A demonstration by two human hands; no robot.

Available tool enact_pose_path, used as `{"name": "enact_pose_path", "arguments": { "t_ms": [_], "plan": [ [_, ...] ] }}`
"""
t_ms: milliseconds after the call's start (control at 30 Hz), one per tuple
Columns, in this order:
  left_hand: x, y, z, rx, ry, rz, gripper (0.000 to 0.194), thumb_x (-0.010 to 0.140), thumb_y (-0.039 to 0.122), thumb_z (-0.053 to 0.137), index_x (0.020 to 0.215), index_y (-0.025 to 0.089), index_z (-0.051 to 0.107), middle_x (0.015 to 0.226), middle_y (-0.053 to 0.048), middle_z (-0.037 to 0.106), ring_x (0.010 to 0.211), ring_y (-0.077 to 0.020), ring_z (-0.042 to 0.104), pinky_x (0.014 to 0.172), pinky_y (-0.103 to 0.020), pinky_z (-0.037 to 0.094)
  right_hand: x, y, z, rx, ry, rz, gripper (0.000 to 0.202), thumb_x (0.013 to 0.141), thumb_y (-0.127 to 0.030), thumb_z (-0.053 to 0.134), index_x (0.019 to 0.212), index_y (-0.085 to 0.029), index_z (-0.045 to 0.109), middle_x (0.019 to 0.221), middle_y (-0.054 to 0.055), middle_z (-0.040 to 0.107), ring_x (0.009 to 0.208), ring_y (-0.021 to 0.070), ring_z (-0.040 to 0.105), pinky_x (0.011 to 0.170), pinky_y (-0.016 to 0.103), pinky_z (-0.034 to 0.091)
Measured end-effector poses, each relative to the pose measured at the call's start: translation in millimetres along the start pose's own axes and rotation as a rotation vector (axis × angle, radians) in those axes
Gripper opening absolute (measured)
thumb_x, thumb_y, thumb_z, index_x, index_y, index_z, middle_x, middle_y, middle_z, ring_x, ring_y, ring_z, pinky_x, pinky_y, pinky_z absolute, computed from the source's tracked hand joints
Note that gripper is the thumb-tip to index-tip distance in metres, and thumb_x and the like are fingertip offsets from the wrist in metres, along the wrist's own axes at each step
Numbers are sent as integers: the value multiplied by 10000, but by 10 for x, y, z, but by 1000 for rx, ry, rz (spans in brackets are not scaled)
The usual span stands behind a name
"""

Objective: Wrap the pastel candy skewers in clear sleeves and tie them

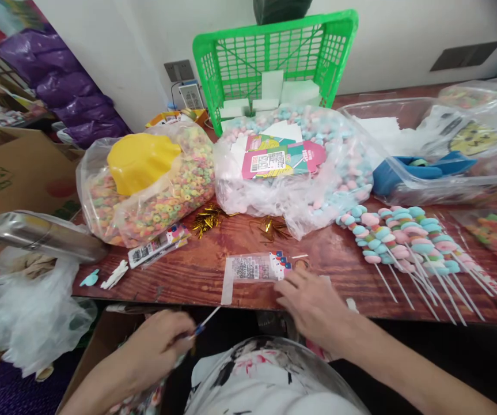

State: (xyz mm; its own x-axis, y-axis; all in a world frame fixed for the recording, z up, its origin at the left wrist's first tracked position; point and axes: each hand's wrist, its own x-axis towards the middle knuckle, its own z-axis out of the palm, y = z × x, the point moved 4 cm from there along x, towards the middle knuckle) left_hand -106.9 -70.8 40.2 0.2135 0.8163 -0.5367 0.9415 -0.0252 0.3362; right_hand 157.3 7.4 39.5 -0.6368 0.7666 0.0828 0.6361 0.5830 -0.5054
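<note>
My left hand (166, 340) is closed in front of the table's edge, round a thin white stick (212, 316) with a small blue part beside the fingers. Most of what it grips is hidden by the hand. My right hand (308, 302) rests on the table with its fingers apart and bent, the fingertips at the right end of a flat clear printed bag (250, 269). White label print and small red and blue figures show on that bag. To the right of this hand lie several marshmallow candy skewers (408, 236) on white sticks.
Behind are a bag of candy rings (179, 178) with a yellow bowl (142, 161), a bag of marshmallows (352, 173), a green basket (269, 52) and a clear tub (433, 183) with a blue scoop. A steel flask (41, 236) lies left. An open box (101, 328) stands below.
</note>
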Motion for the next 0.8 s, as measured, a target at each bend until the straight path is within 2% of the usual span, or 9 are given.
{"name": "enact_pose_path", "arguments": {
  "t_ms": [100, 167, 233, 300, 367, 467, 533, 600, 800],
  "plan": [
    [-320, -719, 264, 327, -89, -471, 234, 746, 91, 468, 809, 149, 686, 885, -129, 694, 889, -302, 657, 758, -361, 444, -280, 466, -345, -469, -20, 95, 223, 754, -17, 505, 826, -174, 646, 777, 89, 664, 751, 208, 597, 644, 309, 397],
    [-322, -807, 349, 357, -82, -517, 214, 745, 116, 500, 850, 135, 685, 952, -161, 689, 938, -330, 653, 781, -388, 454, -475, 773, -577, -656, 39, 209, 164, 786, -69, 521, 769, -181, 640, 759, 109, 663, 714, 223, 610, 592, 322, 370],
    [-110, -524, 322, 250, -12, -347, 223, 827, 173, 454, 861, 164, 675, 910, -122, 687, 893, -276, 656, 783, -363, 465, -648, 995, -705, -800, 81, 341, 133, 839, -157, 538, 755, -183, 637, 766, 136, 661, 692, 241, 626, 540, 328, 329],
    [222, 51, 154, 129, 209, 16, 259, 887, 215, 408, 969, 195, 653, 997, -90, 662, 943, -215, 621, 837, -319, 462, -770, 1126, -701, -845, 60, 473, 170, 863, -242, 557, 719, -181, 624, 740, 146, 657, 637, 247, 632, 501, 325, 294],
    [556, 631, -6, 158, 395, 266, 260, 857, 178, 442, 1035, 181, 630, 1069, -106, 632, 1010, -231, 569, 906, -356, 444, -829, 1173, -616, -831, 12, 560, 188, 858, -278, 581, 705, -173, 609, 708, 139, 658, 620, 254, 641, 496, 320, 304],
    [1002, 1194, -19, 365, 377, 398, 277, 789, 94, 485, 1036, 132, 603, 1053, -132, 603, 1001, -264, 535, 868, -401, 460, -845, 1181, -491, -752, -66, 666, 136, 868, -257, 558, 805, -149, 610, 740, 127, 685, 702, 271, 673, 538, 317, 360],
    [1186, 1319, 35, 459, 345, 403, 285, 789, 43, 453, 1026, 112, 596, 1021, -133, 594, 975, -266, 538, 812, -390, 477, -849, 1192, -470, -700, -100, 741, 136, 891, -202, 489, 861, -138, 605, 777, 124, 701, 733, 267, 685, 546, 311, 368],
    [1275, 1312, 79, 516, 359, 395, 283, 808, 19, 416, 1006, 101, 601, 987, -135, 594, 951, -267, 546, 782, -383, 482, -867, 1203, -497, -681, -105, 788, 171, 897, -150, 431, 872, -138, 599, 782, 118, 705, 718, 256, 691, 534, 301, 359],
    [1240, 1167, 75, 583, 576, 387, 538, 814, -16, 386, 1332, 117, 434, 1160, -144, 573, 994, -243, 546, 852, -385, 480, -1031, 1122, -707, -685, 3, 806, 240, 867, -75, 396, 1022, -131, 570, 712, 107, 678, 641, 238, 666, 519, 293, 328]
  ]
}}
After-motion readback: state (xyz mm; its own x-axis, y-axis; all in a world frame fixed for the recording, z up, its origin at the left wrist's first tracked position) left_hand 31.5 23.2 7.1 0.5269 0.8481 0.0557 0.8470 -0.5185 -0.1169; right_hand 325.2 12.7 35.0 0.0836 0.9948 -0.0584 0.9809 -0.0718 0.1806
